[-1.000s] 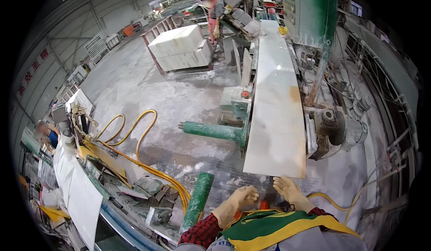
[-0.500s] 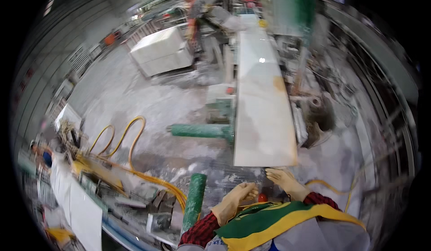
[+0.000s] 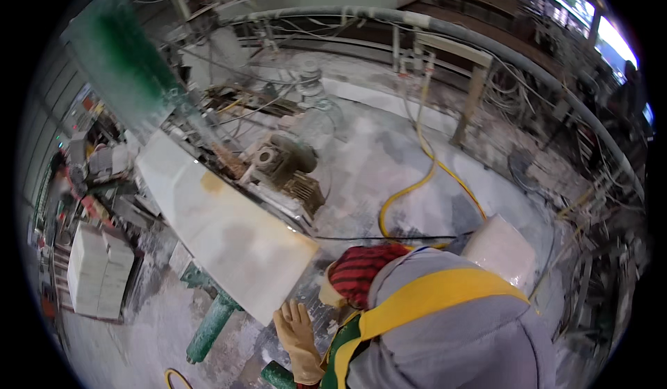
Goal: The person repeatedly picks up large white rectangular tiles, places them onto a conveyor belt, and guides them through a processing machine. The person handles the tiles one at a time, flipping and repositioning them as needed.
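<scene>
A long white stone slab [image 3: 222,229] lies on a machine bed and runs from the upper left down toward me. My left hand [image 3: 295,337], in a tan glove, is spread flat with its fingers apart just below the slab's near end, holding nothing. My right hand [image 3: 328,290], also gloved, sits beside the slab's near corner. It is mostly hidden behind my red and black striped sleeve [image 3: 361,271], so its grip does not show. My grey jacket with yellow straps [image 3: 445,326] fills the lower right.
Green roller supports [image 3: 208,326] stick out under the slab. A dusty motor [image 3: 281,159] sits beside the slab. A yellow hose [image 3: 417,180] snakes over the wet grey floor. A white stone block [image 3: 500,250] stands at my right, and stacked white slabs [image 3: 97,271] at far left.
The view has swung to the right, so the slab now runs diagonally up to the left. My left hand shows flat and spread below the slab's end; the right is tucked behind my sleeve.
</scene>
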Demonstrator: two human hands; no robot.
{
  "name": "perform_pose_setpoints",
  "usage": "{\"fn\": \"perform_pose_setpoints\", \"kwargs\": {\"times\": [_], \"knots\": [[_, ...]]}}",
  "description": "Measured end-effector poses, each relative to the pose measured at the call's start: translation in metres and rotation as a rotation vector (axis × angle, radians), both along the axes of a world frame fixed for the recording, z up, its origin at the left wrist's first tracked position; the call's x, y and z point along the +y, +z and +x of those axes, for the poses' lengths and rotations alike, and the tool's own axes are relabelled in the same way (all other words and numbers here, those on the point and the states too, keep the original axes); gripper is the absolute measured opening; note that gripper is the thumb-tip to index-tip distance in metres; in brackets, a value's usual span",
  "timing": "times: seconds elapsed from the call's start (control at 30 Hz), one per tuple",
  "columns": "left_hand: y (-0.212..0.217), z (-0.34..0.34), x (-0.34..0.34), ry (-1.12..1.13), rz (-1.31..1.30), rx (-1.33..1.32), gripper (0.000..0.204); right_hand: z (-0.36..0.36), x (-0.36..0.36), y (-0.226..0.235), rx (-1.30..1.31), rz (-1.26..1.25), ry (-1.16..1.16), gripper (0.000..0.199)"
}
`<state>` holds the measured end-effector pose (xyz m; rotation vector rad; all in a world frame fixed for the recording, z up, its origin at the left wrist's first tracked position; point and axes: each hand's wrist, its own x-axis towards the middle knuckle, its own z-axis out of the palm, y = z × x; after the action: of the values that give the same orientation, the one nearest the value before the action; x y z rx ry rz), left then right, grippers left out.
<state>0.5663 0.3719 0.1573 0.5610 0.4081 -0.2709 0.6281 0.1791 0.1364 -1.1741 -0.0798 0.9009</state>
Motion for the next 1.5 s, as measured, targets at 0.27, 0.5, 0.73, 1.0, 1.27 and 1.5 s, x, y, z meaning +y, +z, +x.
{"fn": "perform_pose_setpoints", "kwargs": {"times": [0.27, 0.5, 0.73, 1.0, 1.27, 1.5], "knots": [[0.015, -0.002, -0.011, -0.046, 0.235, -0.216, 0.032, -0.002, 0.03, 0.012, -0.102, -0.068, 0.091, 0.033], [0.027, 0.0, -0.002, -0.305, 0.161, -0.284, 0.06, 0.016, 0.055, 0.019, -0.428, -0.25, 0.31, 0.031], [-0.026, 0.019, 0.01, 0.011, 0.094, 0.107, 0.046, 0.045, 0.049, 0.049, -0.871, -0.599, 0.532, 0.029], [-0.042, 0.045, 0.008, -0.063, 0.11, -0.183, 0.046, 0.037, 0.031, 0.067, -1.054, -0.851, 0.654, 0.027], [-0.029, 0.026, 0.013, -0.03, 0.279, -0.154, 0.058, 0.023, 0.041, 0.07, -1.136, -0.898, 0.801, 0.025], [-0.01, 0.034, 0.005, 0.178, 0.01, 0.19, 0.043, 0.021, 0.017, 0.08, -1.142, -1.033, 0.955, 0.024]]}}
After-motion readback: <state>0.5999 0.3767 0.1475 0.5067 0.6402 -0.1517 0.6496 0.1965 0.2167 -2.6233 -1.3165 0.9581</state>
